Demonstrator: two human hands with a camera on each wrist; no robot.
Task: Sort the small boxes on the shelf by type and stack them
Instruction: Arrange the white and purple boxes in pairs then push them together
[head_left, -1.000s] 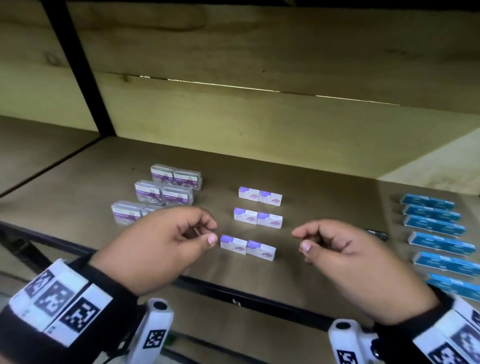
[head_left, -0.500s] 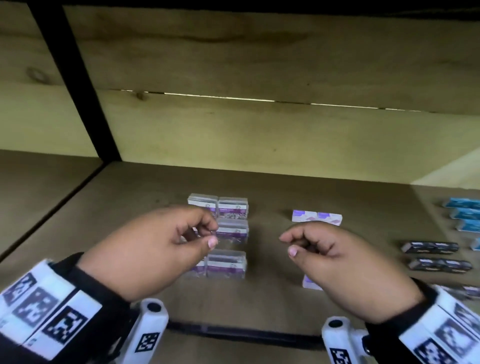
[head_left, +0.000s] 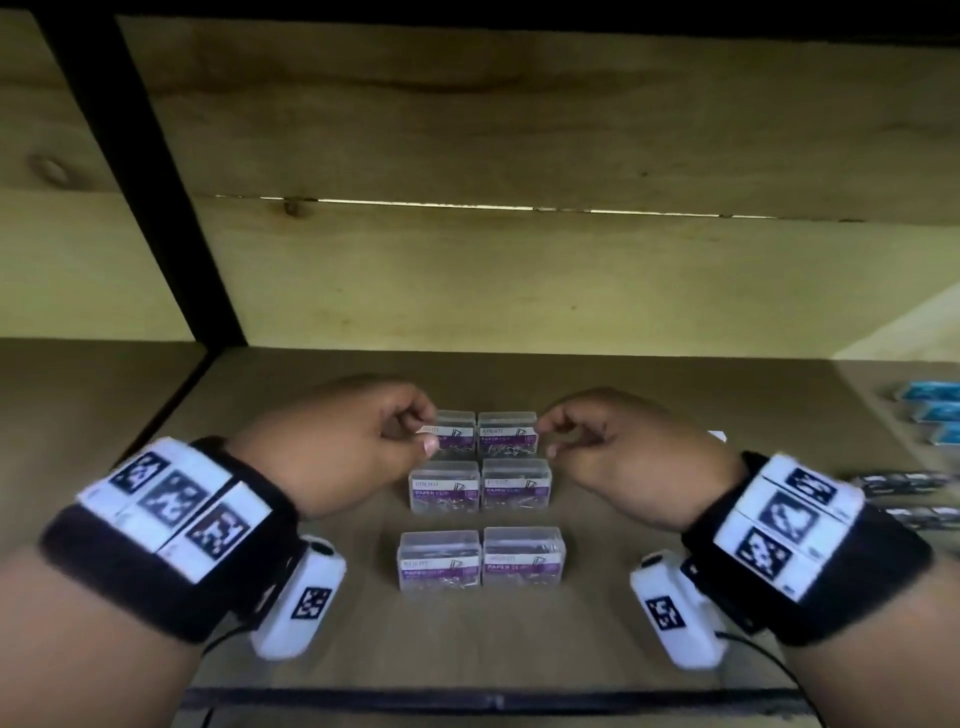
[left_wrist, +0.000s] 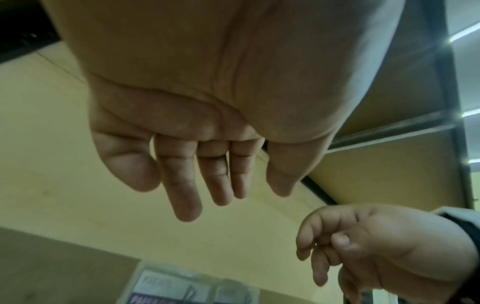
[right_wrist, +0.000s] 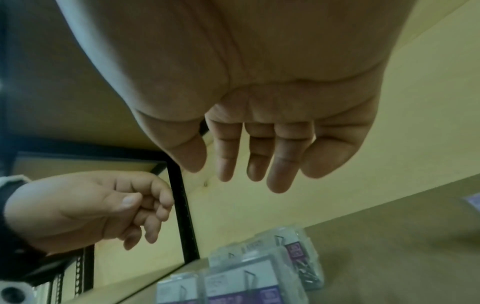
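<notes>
my left hand hovers loosely curled, holding nothing, just left of the back pair of clear plastic paper clip boxes with purple labels. six sit in three neat pairs mid-shelf, unstacked. my right hand mirrors it, empty. next, i reckon: pinch both back boxes and lift them onto the middle pair.

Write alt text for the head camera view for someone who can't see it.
Six clear paper clip boxes sit on a wooden shelf in three rows of two. The left hand and right hand, fingers loosely curled and holding nothing, hover by the back row. Blue boxes lie far right.
</notes>
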